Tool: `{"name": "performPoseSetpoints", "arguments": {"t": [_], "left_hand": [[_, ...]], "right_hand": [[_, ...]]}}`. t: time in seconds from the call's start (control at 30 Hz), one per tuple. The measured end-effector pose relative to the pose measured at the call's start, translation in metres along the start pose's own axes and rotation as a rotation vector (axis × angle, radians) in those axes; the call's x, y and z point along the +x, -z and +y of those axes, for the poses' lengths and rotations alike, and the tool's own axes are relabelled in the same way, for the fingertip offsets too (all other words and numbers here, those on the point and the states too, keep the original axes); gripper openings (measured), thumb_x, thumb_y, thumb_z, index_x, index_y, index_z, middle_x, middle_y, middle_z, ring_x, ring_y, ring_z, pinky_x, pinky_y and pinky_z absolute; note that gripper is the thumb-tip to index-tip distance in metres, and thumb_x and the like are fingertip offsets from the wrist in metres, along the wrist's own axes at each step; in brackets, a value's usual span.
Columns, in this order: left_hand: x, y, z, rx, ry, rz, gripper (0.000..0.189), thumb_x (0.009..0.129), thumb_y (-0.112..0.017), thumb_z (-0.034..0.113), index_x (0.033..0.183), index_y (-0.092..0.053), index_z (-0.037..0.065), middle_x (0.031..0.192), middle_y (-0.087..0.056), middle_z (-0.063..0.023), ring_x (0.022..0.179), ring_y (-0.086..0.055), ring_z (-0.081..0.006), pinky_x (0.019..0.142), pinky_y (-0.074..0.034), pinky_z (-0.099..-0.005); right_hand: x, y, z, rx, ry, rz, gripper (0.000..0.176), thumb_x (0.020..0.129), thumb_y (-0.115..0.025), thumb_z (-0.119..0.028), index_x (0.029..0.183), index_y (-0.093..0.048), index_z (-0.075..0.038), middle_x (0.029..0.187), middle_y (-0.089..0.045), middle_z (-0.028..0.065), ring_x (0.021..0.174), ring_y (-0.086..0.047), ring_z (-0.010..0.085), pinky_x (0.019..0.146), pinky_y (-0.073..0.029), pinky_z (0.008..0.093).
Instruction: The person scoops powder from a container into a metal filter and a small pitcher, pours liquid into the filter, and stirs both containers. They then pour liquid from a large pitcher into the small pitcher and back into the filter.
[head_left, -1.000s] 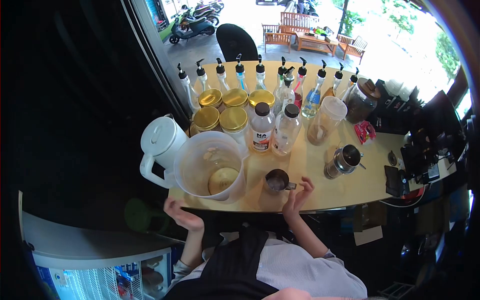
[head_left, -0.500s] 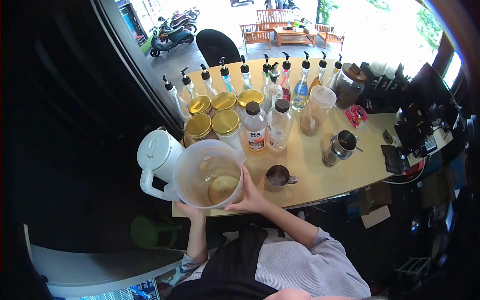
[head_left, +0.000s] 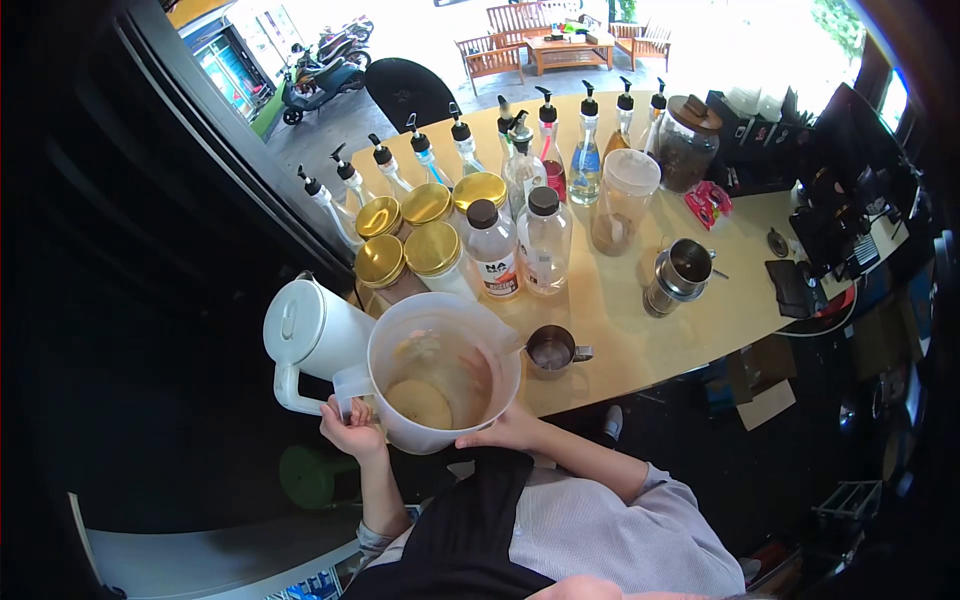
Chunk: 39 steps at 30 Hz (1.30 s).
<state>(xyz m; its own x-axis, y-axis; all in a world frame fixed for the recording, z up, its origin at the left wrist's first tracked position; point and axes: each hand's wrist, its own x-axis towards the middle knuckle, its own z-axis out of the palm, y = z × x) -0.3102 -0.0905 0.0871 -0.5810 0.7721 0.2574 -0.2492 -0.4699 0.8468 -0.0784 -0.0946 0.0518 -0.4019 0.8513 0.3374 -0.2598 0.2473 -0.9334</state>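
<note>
A large translucent plastic pitcher (head_left: 445, 375) is held tilted in front of my body at the table's near edge, its open top facing me. My left hand (head_left: 353, 428) has its fingers wrapped round the pitcher's handle. On the other side, my right hand (head_left: 505, 428) grips the pitcher's lower right wall, the thumb showing and the other fingers partly hidden. The inside looks empty apart from a brownish tint. Just left of it stands a white lidded jug (head_left: 310, 330), and to the right a small metal cup (head_left: 551, 350).
On the wooden table (head_left: 610, 330) stand gold-lidded jars (head_left: 433, 248), two dark-capped bottles (head_left: 545, 240), a row of pump bottles (head_left: 587, 150), a tall clear container (head_left: 625, 200), a metal pot (head_left: 680, 278) and a brown jar (head_left: 690, 140). Black devices stand at the right.
The pitcher has moved right and slightly toward my body. My left hand has gone from its underside to its handle. My right hand has shifted lower on the wall. The view has shifted.
</note>
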Motion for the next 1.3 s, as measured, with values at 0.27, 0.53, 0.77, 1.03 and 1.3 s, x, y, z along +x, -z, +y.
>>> {"name": "performPoseSetpoints", "arguments": {"t": [0.27, 0.53, 0.77, 1.03, 1.3], "left_hand": [[0.002, -0.020, 0.015, 0.232, -0.069, -0.130, 0.049, 0.100, -0.038, 0.036, 0.060, -0.032, 0.009, 0.054, -0.029, 0.0029, 0.045, -0.029, -0.0064, 0.043, -0.020, -0.0236], [0.003, -0.039, 0.021, 0.342, -0.140, -0.130, 0.049, 0.098, -0.037, 0.031, 0.055, -0.033, 0.007, 0.052, -0.033, 0.0013, 0.045, -0.030, -0.0076, 0.043, -0.019, -0.0247], [0.002, -0.048, 0.025, 0.464, -0.190, -0.145, 0.049, 0.098, -0.035, 0.029, 0.054, -0.034, 0.007, 0.049, -0.033, -0.0002, 0.043, -0.029, -0.0079, 0.043, -0.020, -0.0258], [0.005, -0.052, 0.032, 0.565, -0.246, -0.201, 0.048, 0.097, -0.035, 0.027, 0.053, -0.034, 0.007, 0.048, -0.033, 0.0005, 0.043, -0.028, -0.0080, 0.043, -0.020, -0.0260], [0.008, -0.057, 0.036, 0.638, -0.284, -0.250, 0.049, 0.097, -0.034, 0.026, 0.052, -0.035, 0.005, 0.047, -0.033, 0.0003, 0.043, -0.029, -0.0081, 0.044, -0.018, -0.0268]], "right_hand": [[-0.009, 0.000, 0.013, 0.158, -0.002, 0.087, 0.121, 0.067, -0.089, -0.034, 0.150, -0.008, 0.003, 0.153, -0.022, 0.0211, 0.143, -0.022, 0.0301, 0.117, -0.021, 0.0419], [-0.017, 0.010, 0.030, 0.266, -0.207, -0.079, 0.116, 0.071, -0.087, -0.032, 0.149, -0.010, 0.003, 0.151, -0.025, 0.0204, 0.140, -0.026, 0.0282, 0.115, -0.023, 0.0401], [-0.018, 0.008, 0.046, 0.264, -0.162, -0.041, 0.130, 0.066, -0.090, -0.030, 0.150, 0.007, -0.008, 0.154, -0.012, 0.0212, 0.144, -0.018, 0.0320, 0.115, -0.023, 0.0492], [-0.019, 0.003, 0.040, 0.436, -0.182, -0.031, 0.124, 0.070, -0.088, -0.022, 0.150, 0.007, -0.012, 0.155, -0.008, 0.0207, 0.145, -0.016, 0.0328, 0.115, -0.026, 0.0520], [-0.019, -0.002, 0.053, 0.340, -0.086, 0.029, 0.126, 0.070, -0.088, -0.031, 0.149, 0.005, -0.002, 0.151, -0.021, 0.0215, 0.146, -0.015, 0.0321, 0.116, -0.021, 0.0446]]}}
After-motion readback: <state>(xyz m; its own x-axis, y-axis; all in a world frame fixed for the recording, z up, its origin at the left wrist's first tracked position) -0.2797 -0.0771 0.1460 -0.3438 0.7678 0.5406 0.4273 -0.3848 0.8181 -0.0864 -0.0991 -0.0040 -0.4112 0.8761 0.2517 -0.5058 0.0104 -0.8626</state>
